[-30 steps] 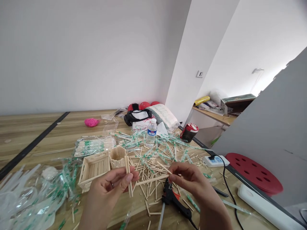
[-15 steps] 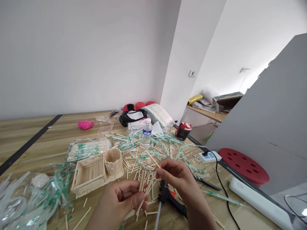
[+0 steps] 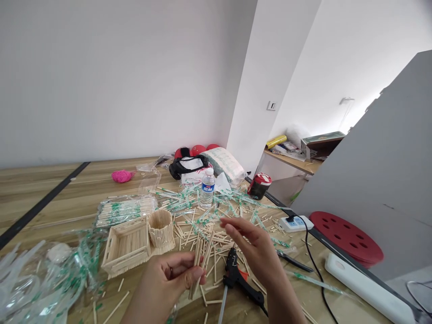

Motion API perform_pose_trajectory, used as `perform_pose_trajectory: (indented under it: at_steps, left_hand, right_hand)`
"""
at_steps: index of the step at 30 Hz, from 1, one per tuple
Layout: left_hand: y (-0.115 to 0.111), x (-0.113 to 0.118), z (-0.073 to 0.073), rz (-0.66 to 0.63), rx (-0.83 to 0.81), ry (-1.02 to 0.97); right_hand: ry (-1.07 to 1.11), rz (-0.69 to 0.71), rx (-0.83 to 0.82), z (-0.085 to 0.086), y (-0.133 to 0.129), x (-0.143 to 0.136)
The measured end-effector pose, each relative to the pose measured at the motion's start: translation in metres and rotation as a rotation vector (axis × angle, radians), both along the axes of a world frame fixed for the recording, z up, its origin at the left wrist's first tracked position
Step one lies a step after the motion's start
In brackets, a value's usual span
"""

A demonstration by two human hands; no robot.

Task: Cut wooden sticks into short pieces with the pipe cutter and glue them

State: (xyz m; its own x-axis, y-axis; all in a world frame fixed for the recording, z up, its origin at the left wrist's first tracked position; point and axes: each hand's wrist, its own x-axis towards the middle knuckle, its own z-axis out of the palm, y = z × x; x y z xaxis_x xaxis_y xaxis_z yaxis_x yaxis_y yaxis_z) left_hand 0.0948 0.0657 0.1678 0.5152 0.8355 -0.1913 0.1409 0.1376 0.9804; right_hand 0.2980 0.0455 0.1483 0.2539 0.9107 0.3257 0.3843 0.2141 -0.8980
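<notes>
My left hand (image 3: 172, 276) pinches a few thin wooden sticks (image 3: 200, 254), which stand nearly upright between thumb and fingers. To its right, my right hand (image 3: 254, 247) hovers with thumb and fingers apart and nothing in them. Under both hands spreads a loose pile of wooden sticks (image 3: 221, 240). A black hot glue gun (image 3: 240, 281) lies below my right hand, a clear glue stick (image 3: 222, 303) jutting from its back. Left of the pile sit an open box made of sticks (image 3: 126, 245) and a round stick cup (image 3: 160, 231) against its side.
A water bottle (image 3: 207, 189) stands behind the pile among green-printed wrappers. Packed sticks (image 3: 124, 210) lie behind the box, crumpled plastic (image 3: 43, 279) at left. Scissors (image 3: 294, 261), a power strip (image 3: 296, 223) and a black cable (image 3: 315, 265) are at right.
My right hand no longer holds the stick it had; its fingers have parted and it has drawn slightly away from the left. My left hand still grips its sticks.
</notes>
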Motion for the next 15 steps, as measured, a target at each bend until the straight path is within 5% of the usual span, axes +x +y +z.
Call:
perform_pose_trajectory:
  at_steps: [4, 15]
  left_hand:
    - [-0.001, 0.003, 0.003, -0.017, 0.001, -0.009]
    - [0.001, 0.009, 0.001, -0.003, 0.046, -0.033]
  right_hand:
    - [0.167, 0.202, 0.03, 0.006, -0.011, -0.021]
    - [0.392, 0.248, -0.076, 0.001, -0.005, -0.037]
